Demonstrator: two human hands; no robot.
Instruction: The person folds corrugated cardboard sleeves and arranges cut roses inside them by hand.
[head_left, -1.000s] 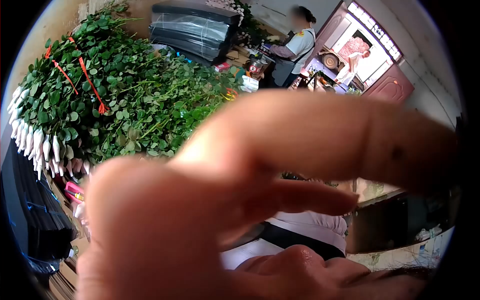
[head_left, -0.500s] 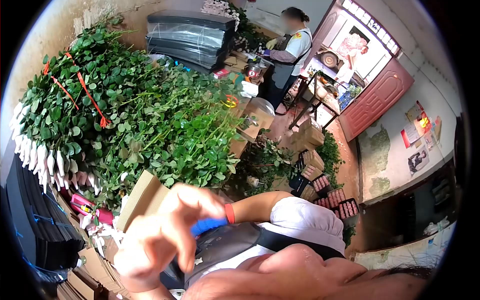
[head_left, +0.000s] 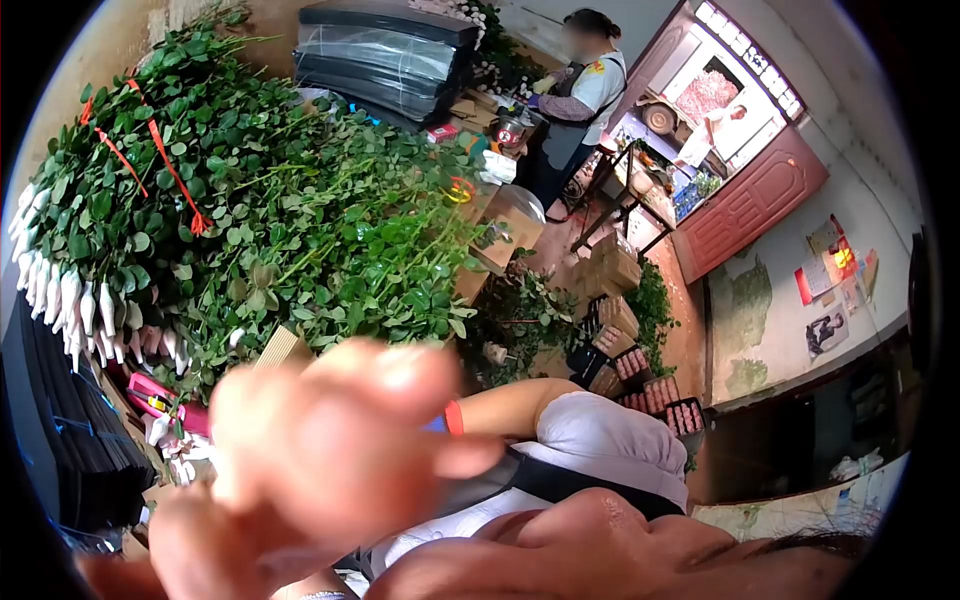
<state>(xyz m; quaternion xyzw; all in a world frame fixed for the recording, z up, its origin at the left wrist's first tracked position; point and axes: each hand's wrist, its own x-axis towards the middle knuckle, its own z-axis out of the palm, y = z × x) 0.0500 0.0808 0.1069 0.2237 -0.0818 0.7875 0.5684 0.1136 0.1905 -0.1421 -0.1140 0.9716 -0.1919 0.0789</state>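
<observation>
My left hand (head_left: 330,450) is bare and fills the lower left, very close to the camera. Its fingers look partly curled, with one reaching to the right, but blur hides whether anything is between them. Behind it, only a bit of blue covering at the wrist of my right hand (head_left: 437,425) shows, beside a red band (head_left: 454,418); the right fingers are hidden. Just beyond both hands spreads a large heap of leafy green stems (head_left: 330,240). A ridged cardboard piece (head_left: 284,347) pokes up behind the left hand.
White-sleeved flower bunches (head_left: 70,300) lie at the left, above stacked black sheets (head_left: 75,430). A wrapped black stack (head_left: 385,65) stands behind. A co-worker (head_left: 585,100) stands farther back, near an open red door (head_left: 755,195). Boxes (head_left: 610,265) and packed trays (head_left: 660,395) occupy the floor.
My left hand has come closer to the camera, and its fingers look more curled and blurred. It covers more of the blue wrist covering and the cardboard. The view has shifted slightly.
</observation>
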